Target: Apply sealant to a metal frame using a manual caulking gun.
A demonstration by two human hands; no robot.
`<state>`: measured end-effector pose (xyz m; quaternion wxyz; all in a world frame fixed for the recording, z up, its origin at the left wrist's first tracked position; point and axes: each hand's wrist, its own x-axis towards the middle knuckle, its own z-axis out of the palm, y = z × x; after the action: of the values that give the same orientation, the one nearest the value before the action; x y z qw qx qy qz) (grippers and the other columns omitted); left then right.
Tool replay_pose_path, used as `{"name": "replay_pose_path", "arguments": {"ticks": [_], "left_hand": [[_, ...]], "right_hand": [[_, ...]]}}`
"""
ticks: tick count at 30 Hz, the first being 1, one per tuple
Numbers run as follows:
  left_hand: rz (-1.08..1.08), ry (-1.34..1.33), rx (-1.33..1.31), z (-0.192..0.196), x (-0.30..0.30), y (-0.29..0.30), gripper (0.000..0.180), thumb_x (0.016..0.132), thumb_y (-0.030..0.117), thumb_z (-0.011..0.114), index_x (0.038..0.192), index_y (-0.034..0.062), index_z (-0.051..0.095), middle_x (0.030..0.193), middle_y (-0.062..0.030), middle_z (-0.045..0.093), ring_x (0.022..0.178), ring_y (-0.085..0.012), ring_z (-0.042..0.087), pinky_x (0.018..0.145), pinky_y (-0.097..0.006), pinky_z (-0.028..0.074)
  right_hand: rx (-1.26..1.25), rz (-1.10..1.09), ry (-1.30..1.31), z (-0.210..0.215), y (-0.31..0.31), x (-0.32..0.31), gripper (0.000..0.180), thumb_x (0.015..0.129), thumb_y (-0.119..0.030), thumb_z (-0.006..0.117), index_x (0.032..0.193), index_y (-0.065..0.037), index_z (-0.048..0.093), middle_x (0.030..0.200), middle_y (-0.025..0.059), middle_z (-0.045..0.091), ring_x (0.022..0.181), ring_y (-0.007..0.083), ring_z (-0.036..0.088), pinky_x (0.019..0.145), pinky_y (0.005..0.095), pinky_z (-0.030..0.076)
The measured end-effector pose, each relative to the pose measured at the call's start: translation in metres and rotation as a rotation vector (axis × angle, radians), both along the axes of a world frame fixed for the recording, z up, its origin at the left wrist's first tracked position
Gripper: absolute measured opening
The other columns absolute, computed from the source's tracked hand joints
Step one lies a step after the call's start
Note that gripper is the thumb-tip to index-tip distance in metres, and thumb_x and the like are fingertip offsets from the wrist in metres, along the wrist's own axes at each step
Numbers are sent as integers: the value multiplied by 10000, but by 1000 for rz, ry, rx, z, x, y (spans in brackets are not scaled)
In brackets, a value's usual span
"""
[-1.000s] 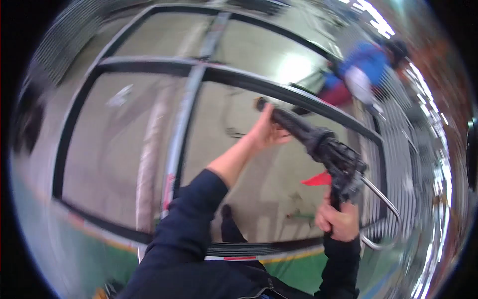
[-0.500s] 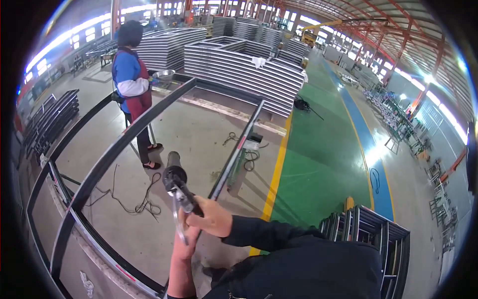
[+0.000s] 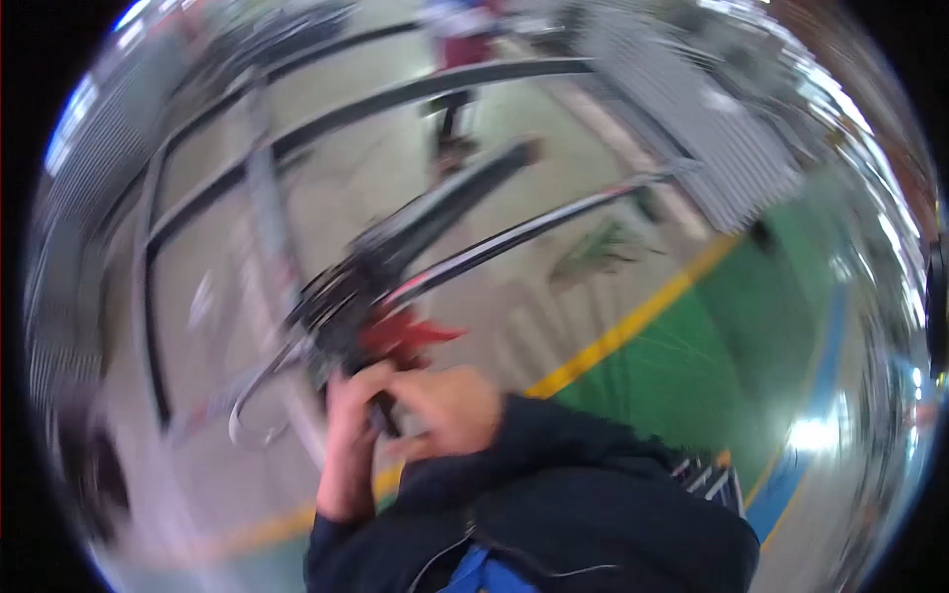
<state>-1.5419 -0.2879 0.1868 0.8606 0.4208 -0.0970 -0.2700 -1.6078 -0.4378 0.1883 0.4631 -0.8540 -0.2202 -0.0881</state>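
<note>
A long dark caulking gun (image 3: 435, 212) slants up and to the right in front of me, blurred by motion. A thin pale curved rod (image 3: 240, 410) sticks out at its rear end. My left hand (image 3: 353, 400) is closed round its handle from the left. From the right, my right hand (image 3: 450, 405) is closed at the same black handle; its fingers are smeared. Just above my hands is something red (image 3: 405, 338), its kind unclear. Beneath the gun lies a large dark metal frame (image 3: 395, 96) with crossbars, partly hidden by the tool.
Another person (image 3: 465, 49) stands at the frame's far side, cut off by the picture's top. Stacked metal frames (image 3: 707, 119) lie at the far right. A yellow line (image 3: 633, 326) borders a green floor strip (image 3: 682, 346). More dark frames (image 3: 712, 484) stand by my right side.
My view has swung down and to the left, so the person and stacks sit higher and farther right. The gun now lies lengthwise in view, and the red thing shows above my hands.
</note>
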Motion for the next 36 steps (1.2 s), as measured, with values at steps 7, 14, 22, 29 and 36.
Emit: {"name": "replay_pose_path", "arguments": {"ticks": [7, 14, 22, 29, 36], "left_hand": [[-105, 106, -233, -26, -97, 167, 762, 728, 57, 661, 1415, -15, 340, 1367, -231, 478, 1204, -318, 546, 923, -378, 523], [-126, 236, -159, -93, -181, 346, 785, 713, 77, 683, 1410, -25, 338, 1358, -282, 459, 1182, -390, 549, 903, -424, 539], [109, 508, -396, -149, -238, 484, 766, 603, 174, 742, 1299, 8, 469, 1246, -261, 541, 1160, -482, 529, 854, -548, 542], [305, 463, -353, -145, -172, 546, 706, 609, 156, 693, 1261, -8, 477, 1170, -258, 580, 1074, -497, 576, 778, -593, 563], [345, 412, -159, -114, -51, 598, 621, 712, 211, 694, 1268, 18, 493, 1225, -203, 531, 1099, -422, 530, 806, -587, 547]], "right_hand": [[857, -197, 620, -58, 24, -47, 622, 838, -408, 679, 1329, -89, 466, 1145, 80, 596, 949, 179, 588, 746, 296, 485], [1615, 14, 593, -92, 163, -30, 574, 801, -466, 718, 1191, -73, 569, 1154, 111, 601, 1175, 281, 517, 1031, 454, 402], [1444, 214, 809, -94, 330, -36, 515, 814, -371, 742, 1213, -115, 541, 1193, 139, 574, 1211, 331, 495, 1053, 478, 383], [1647, -11, 808, -78, 386, 73, 421, 882, -390, 653, 1129, -65, 553, 1105, 116, 615, 1110, 295, 568, 968, 440, 465], [1794, -176, 950, -118, 426, 172, 282, 850, -310, 705, 968, -86, 580, 954, 73, 644, 984, 249, 631, 872, 410, 529]]}}
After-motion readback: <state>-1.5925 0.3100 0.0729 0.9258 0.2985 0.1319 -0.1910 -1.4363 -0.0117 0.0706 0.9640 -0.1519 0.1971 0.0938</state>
